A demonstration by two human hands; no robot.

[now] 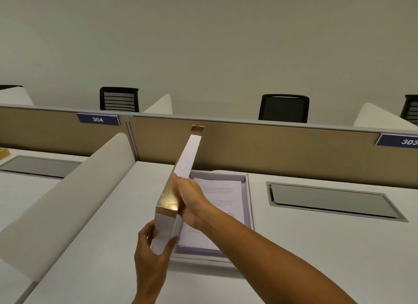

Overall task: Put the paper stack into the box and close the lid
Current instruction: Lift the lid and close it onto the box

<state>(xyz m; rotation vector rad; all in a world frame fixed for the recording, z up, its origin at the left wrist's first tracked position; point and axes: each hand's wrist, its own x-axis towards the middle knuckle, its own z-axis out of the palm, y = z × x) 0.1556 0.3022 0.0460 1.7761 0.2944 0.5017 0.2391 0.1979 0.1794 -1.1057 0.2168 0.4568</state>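
Note:
A shallow white box (247,190) lies open on the desk, with the printed paper stack (224,197) lying flat inside it. The white lid with gold bands (187,161) stands on edge along the box's left side, seen edge-on. My left hand (151,256) grips the lid's near corner from below. My right hand (192,199) holds the lid's right face near the gold band, my forearm crossing over the box.
A tan partition (282,150) with labels 304 and 303 runs behind the desk. A white side divider (74,190) stands to the left. A grey cable hatch (332,202) sits in the desk to the right. Black chairs (283,107) stand beyond.

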